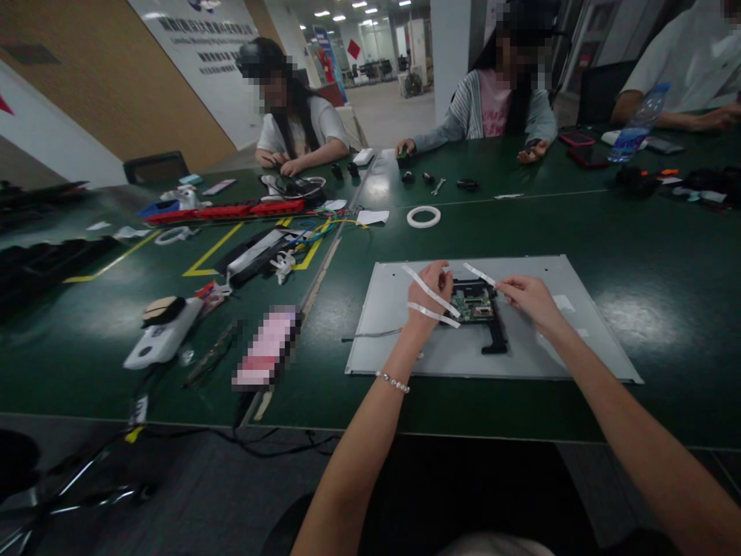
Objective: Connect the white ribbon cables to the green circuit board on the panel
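A flat light-grey panel lies on the table in front of me. On it rests a green circuit board in a black plastic frame. My right hand pinches the end of a short strip of white tape, held over the far edge of the board. Beside the frame's left side is my left hand, its fingers curled; what they hold, if anything, is hidden. Two more white tape strips stick to the back of this hand, their ends hanging toward the board. A thin cable runs out left from under my left wrist.
A white tape roll lies beyond the panel. To the left are a phone, a white device, a power strip and loose wires. A water bottle stands far right. Several people sit across the table.
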A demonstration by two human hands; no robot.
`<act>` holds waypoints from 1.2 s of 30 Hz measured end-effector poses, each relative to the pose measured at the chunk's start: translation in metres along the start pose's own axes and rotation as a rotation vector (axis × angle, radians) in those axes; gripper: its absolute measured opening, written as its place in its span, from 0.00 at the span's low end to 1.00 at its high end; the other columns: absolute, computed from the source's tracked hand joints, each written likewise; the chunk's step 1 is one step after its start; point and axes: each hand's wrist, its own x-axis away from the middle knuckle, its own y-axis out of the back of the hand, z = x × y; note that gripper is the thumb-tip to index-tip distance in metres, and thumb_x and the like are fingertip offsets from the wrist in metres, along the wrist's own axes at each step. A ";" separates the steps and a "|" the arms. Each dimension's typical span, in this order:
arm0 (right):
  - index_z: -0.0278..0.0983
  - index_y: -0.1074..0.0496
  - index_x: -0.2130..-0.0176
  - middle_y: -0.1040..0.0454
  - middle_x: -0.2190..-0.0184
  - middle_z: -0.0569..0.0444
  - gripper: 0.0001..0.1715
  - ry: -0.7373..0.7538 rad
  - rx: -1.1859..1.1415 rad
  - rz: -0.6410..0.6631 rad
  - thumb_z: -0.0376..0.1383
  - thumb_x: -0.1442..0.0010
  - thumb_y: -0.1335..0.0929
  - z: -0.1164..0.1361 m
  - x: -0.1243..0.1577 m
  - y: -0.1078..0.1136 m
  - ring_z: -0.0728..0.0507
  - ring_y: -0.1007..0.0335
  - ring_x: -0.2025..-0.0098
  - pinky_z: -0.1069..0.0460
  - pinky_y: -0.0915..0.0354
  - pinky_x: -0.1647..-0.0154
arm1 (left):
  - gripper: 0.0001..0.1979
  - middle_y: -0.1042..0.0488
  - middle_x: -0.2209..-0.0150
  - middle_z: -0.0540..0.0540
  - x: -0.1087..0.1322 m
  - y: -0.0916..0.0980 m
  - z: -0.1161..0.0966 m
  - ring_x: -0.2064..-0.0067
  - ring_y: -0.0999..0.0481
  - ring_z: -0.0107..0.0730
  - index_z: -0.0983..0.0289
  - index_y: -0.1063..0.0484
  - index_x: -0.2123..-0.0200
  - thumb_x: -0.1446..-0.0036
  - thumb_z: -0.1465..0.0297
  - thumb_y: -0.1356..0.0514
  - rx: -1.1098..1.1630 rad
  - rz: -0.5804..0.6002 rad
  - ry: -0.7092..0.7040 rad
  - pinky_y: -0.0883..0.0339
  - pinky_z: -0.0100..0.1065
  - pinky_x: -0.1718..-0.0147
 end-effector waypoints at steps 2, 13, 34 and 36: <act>0.32 0.26 0.68 0.37 0.82 0.57 0.24 -0.028 -0.022 0.029 0.50 0.52 0.31 0.000 0.001 -0.001 0.53 0.46 0.81 0.57 0.52 0.82 | 0.11 0.25 0.61 0.57 0.000 -0.002 -0.001 0.57 0.26 0.35 0.65 0.31 0.54 0.37 0.70 0.49 -0.002 0.031 -0.071 0.32 0.39 0.55; 0.33 0.28 0.74 0.33 0.81 0.53 0.16 -0.119 -0.025 0.036 0.45 0.54 0.32 -0.004 -0.001 -0.001 0.53 0.43 0.81 0.59 0.51 0.84 | 0.18 0.28 0.45 0.56 0.013 -0.022 0.002 0.38 0.37 0.35 0.60 0.35 0.45 0.32 0.64 0.55 -0.053 0.291 -0.236 0.47 0.46 0.39; 0.33 0.30 0.68 0.37 0.78 0.58 0.24 -0.181 -0.414 0.230 0.47 0.59 0.24 0.022 0.012 -0.001 0.56 0.46 0.79 0.60 0.58 0.85 | 0.10 0.28 0.61 0.56 0.003 -0.012 -0.004 0.57 0.30 0.35 0.61 0.24 0.60 0.38 0.70 0.45 -0.144 0.080 -0.343 0.35 0.40 0.56; 0.33 0.29 0.67 0.37 0.78 0.57 0.24 -0.175 -0.429 0.239 0.46 0.59 0.24 0.022 0.012 -0.002 0.55 0.45 0.78 0.60 0.57 0.85 | 0.10 0.30 0.63 0.56 0.003 -0.010 -0.006 0.60 0.32 0.36 0.60 0.24 0.61 0.39 0.69 0.45 -0.183 0.056 -0.336 0.36 0.39 0.59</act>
